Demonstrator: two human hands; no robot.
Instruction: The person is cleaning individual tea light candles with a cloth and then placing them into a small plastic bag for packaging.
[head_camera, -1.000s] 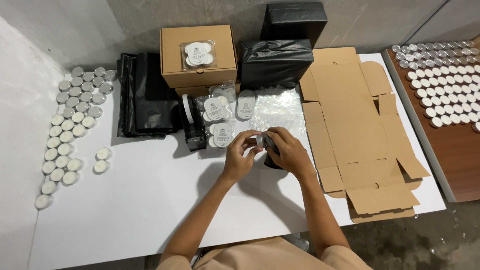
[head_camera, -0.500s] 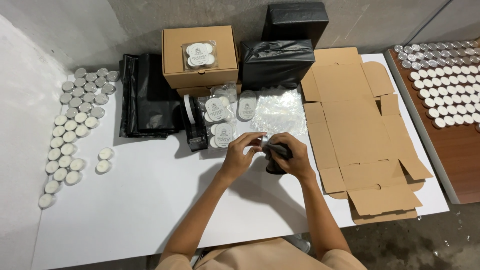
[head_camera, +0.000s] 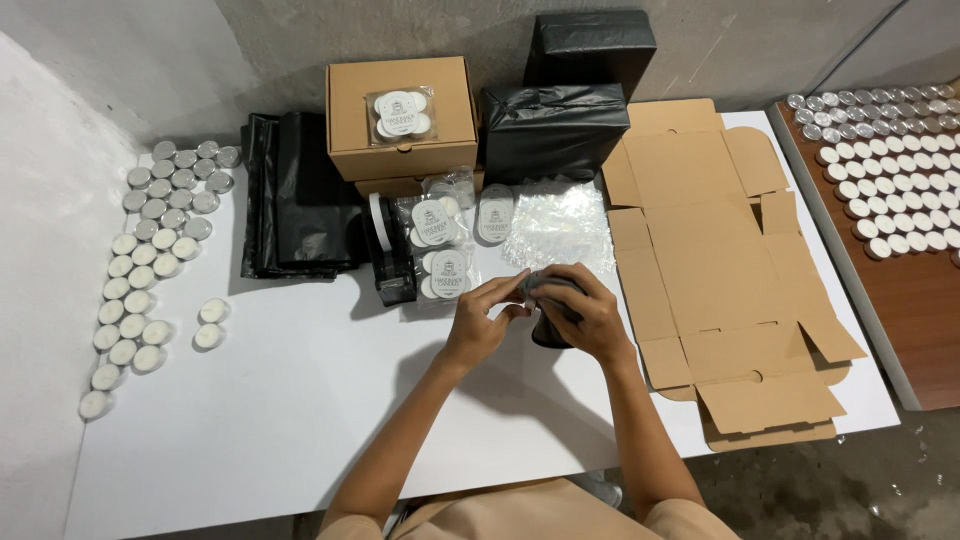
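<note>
1. Dark small object (head_camera: 548, 318), near the desk's (head_camera: 300, 420) middle, gripped by the right hand (head_camera: 585, 315).
2. Left hand (head_camera: 480, 320) pinches its top edge.
3. Flat cardboard (head_camera: 715, 260) lies toward the right edge; candles (head_camera: 150, 260) line the left edge.

A small dark grey roll (head_camera: 550, 300) is held upright just above the white table (head_camera: 300, 420), gripped between both hands. It sits close to the left edge of the flattened cardboard box (head_camera: 720, 260). Its lower part is in shadow.

Packing workshop: tealights (head_camera: 140, 290); flat cartons (head_camera: 715, 260)
</note>
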